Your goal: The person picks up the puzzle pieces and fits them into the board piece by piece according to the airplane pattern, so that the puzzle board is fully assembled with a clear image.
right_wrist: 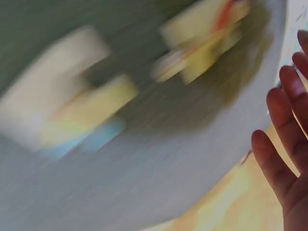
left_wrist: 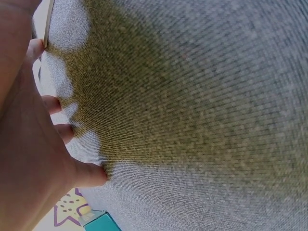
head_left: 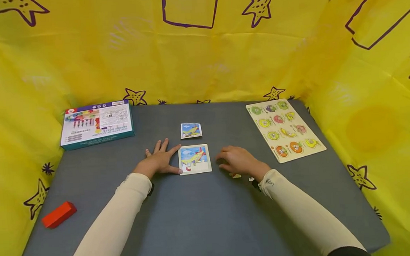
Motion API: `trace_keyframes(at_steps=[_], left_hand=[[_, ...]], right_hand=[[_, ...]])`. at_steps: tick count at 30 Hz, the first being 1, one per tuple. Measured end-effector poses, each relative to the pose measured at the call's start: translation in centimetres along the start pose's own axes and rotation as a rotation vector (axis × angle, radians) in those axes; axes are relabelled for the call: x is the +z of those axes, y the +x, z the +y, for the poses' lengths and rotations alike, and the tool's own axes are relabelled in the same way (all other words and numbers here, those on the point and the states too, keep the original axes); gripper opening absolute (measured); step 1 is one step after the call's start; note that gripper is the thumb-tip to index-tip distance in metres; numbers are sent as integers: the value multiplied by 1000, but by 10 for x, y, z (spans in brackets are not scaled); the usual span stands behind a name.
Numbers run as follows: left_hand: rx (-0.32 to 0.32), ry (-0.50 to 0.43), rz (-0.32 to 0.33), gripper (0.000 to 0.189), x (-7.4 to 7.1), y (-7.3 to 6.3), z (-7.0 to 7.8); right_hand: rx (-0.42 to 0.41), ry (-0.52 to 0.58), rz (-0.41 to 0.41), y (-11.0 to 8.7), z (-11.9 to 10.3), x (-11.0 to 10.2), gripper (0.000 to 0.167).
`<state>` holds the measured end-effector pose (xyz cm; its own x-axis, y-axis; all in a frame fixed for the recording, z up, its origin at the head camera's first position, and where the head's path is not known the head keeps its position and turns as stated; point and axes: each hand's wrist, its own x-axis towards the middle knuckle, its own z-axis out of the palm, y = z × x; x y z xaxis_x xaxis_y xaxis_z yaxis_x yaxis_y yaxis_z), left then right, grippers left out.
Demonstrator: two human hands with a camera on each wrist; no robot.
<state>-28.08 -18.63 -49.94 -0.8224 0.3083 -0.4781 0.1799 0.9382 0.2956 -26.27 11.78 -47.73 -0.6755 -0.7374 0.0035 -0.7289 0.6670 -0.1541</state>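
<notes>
A small square airplane jigsaw puzzle (head_left: 194, 159) lies mid-table, its picture partly filled and its lower strip pale. Spread wide, my left hand (head_left: 159, 161) rests on the table with thumb and index finger at the puzzle's left edge. My right hand (head_left: 238, 160) hovers to the right of the puzzle over loose jigsaw pieces. One piece (head_left: 235, 176) shows under that hand, another (head_left: 251, 178) by the wrist. In the right wrist view the fingers (right_wrist: 276, 159) are loosely extended, with nothing visible in them; two blurred pieces (right_wrist: 91, 118) lie beside them.
Behind the puzzle sits a small airplane picture card (head_left: 191, 131). A boxed bead set (head_left: 97, 124) lies back left, and a red block (head_left: 59, 215) front left. At the right is a fruit puzzle board (head_left: 285, 130). Yellow cloth (head_left: 201, 65) walls the table's back and sides.
</notes>
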Motion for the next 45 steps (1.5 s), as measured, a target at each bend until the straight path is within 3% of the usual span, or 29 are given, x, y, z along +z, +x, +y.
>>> trace_keyframes(at_steps=[7, 14, 23, 31, 45], left_hand=[[-17, -10, -7, 105, -3, -12, -21], [-17, -24, -5, 103, 1, -18, -26], [4, -19, -7, 102, 7, -12, -13], [6, -13, -10, 100, 0, -11, 2], [-15, -9, -3, 101, -5, -12, 5]], right_hand=[[3, 53, -64, -28, 16, 8, 24], [-56, 64, -34, -28, 12, 20, 25], [-65, 49, 4, 3, -12, 18, 21], [-100, 13, 4, 32, -29, 19, 22], [-124, -12, 34, 50, -39, 23, 19]])
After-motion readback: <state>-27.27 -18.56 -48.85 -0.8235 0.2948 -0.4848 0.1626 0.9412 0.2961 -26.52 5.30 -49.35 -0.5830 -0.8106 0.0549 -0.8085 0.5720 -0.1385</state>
